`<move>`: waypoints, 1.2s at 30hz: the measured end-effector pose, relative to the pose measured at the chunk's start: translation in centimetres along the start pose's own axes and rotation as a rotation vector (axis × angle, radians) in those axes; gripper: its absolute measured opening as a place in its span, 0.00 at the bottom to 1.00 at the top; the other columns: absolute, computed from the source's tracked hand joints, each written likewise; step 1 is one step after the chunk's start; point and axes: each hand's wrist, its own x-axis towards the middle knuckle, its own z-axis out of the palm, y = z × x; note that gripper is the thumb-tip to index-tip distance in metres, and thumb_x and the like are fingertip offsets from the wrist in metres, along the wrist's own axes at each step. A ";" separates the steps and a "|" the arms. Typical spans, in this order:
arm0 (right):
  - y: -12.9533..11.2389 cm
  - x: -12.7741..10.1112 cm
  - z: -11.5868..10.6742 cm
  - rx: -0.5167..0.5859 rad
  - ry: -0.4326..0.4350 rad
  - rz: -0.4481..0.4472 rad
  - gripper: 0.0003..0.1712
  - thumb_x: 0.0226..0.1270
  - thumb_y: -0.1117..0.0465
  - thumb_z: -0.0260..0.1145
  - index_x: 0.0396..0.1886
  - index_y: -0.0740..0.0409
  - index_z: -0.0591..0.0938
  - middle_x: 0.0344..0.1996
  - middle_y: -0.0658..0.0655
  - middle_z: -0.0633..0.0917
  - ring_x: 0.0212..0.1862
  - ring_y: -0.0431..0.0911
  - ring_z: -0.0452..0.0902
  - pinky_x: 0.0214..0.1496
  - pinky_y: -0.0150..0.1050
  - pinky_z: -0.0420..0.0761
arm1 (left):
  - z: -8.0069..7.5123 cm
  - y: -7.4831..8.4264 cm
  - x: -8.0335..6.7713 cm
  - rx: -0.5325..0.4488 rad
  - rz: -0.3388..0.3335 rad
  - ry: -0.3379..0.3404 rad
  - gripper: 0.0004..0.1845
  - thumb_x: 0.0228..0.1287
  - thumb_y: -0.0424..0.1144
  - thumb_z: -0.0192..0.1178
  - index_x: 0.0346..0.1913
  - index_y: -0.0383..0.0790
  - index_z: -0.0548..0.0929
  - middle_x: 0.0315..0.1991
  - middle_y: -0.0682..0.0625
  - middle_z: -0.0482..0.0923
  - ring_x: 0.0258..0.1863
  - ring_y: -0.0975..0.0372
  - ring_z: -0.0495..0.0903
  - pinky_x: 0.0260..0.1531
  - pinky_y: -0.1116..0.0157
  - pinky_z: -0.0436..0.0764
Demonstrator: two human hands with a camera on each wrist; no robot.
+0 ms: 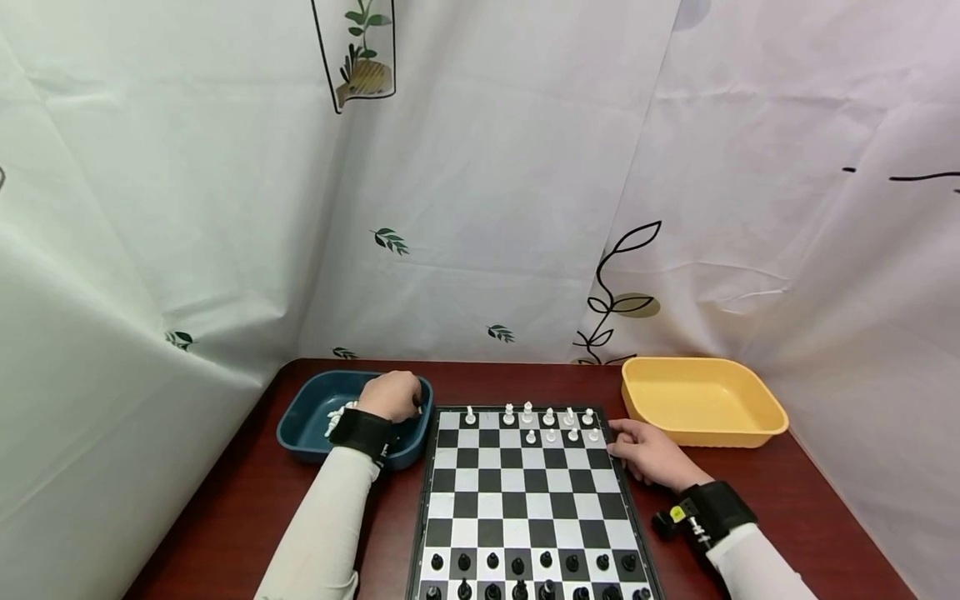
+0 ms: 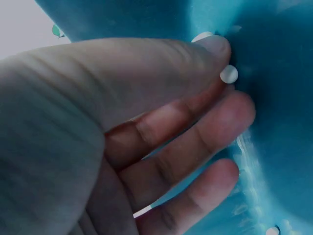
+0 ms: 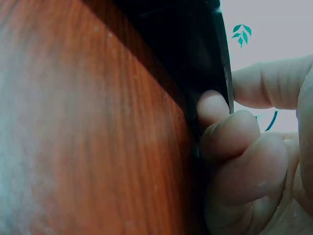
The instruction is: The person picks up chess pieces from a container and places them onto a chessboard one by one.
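Observation:
In the blue tray [image 1: 307,400], my left hand [image 1: 392,395] pinches a small white chess piece [image 2: 229,74] between thumb and fingertips; most of that piece is hidden. More white pieces [image 1: 335,418] lie in the tray beside the wrist. The black-and-white chessboard [image 1: 514,480] lies on the table. Several white pieces [image 1: 528,412] stand in its two far rows, with gaps on the left side. Black pieces [image 1: 517,567] fill the two near rows. At the board's far right corner, my right hand [image 1: 651,454] grips the edge, thumb on one face and curled fingers on the other.
A yellow tray [image 1: 705,440] stands at the back right, close to my right hand. The dark red table [image 1: 817,517] is bounded by a white patterned cloth [image 1: 480,183] behind and at both sides.

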 end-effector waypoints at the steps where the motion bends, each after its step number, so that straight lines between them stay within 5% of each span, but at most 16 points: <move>1: 0.0 0.0 0.0 0.002 0.000 0.000 0.37 0.76 0.60 0.73 0.76 0.76 0.73 0.22 0.54 0.78 0.19 0.47 0.73 0.19 0.40 0.74 | 0.1 0.0 0.0 0.009 0.000 0.009 0.09 0.65 0.31 0.80 0.29 0.46 0.95 0.24 0.56 0.84 0.24 0.60 0.78 0.27 0.59 0.80; 10: 0.0 0.0 -0.1 -0.004 0.005 -0.001 0.37 0.76 0.60 0.73 0.76 0.76 0.73 0.22 0.54 0.78 0.19 0.47 0.73 0.19 0.40 0.74 | 0.1 0.3 -0.2 0.033 -0.007 0.042 0.19 0.65 0.28 0.76 0.19 0.50 0.88 0.17 0.57 0.78 0.21 0.60 0.75 0.23 0.60 0.75; 21: 0.1 0.0 0.0 -0.008 0.004 -0.005 0.37 0.76 0.60 0.73 0.76 0.75 0.73 0.22 0.54 0.78 0.19 0.48 0.73 0.19 0.41 0.75 | -0.7 -0.3 -0.4 -0.042 -0.038 -0.004 0.27 0.69 0.30 0.70 0.12 0.50 0.73 0.14 0.57 0.57 0.15 0.62 0.61 0.19 0.64 0.61; 28: 0.1 0.0 0.0 -0.019 0.006 0.002 0.37 0.76 0.60 0.72 0.76 0.76 0.73 0.22 0.54 0.79 0.19 0.48 0.73 0.18 0.41 0.75 | -2.5 -0.9 -1.1 -0.100 -0.034 0.013 0.16 0.69 0.34 0.69 0.21 0.47 0.85 0.18 0.56 0.70 0.21 0.60 0.69 0.23 0.61 0.67; 32: 0.1 0.0 0.1 -0.024 0.006 -0.001 0.37 0.76 0.61 0.72 0.76 0.76 0.72 0.22 0.54 0.78 0.19 0.47 0.73 0.18 0.40 0.74 | -3.4 -1.0 -1.5 -0.118 -0.021 0.056 0.06 0.73 0.37 0.68 0.37 0.44 0.93 0.31 0.52 0.85 0.29 0.59 0.79 0.32 0.57 0.80; 36: 0.0 0.0 0.1 -0.021 0.006 -0.001 0.37 0.76 0.61 0.72 0.76 0.76 0.72 0.22 0.54 0.78 0.18 0.47 0.73 0.19 0.40 0.74 | -3.9 -0.7 -1.7 -0.131 0.025 0.110 0.09 0.76 0.37 0.66 0.47 0.41 0.95 0.43 0.47 0.91 0.35 0.57 0.84 0.41 0.52 0.87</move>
